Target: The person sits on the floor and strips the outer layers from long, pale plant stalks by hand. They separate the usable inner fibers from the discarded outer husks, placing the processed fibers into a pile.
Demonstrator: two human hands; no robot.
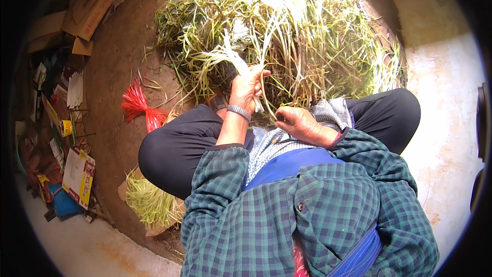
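Observation:
My left hand (246, 86), with a metal watch band at its wrist, is closed around a small bunch of pale stalks (236, 59) whose leafy ends point up and to the left. A longer stalk (266, 92) runs from beside this hand down to my right hand (296, 121), which pinches its lower end between thumb and fingers above my lap. Just beyond both hands lies a large heap of green and yellowish leafy plants (307, 46), partly washed out by bright light. A patterned cloth (269, 142) covers my lap.
A bundle of red plastic strips (144, 105) lies on the floor left of my knee. Pale trimmed stalks (152, 200) lie on cardboard at lower left. Cardboard boxes (90, 7), a blue container (65, 200) and clutter line the left side; a pale wall (434, 65) stands right.

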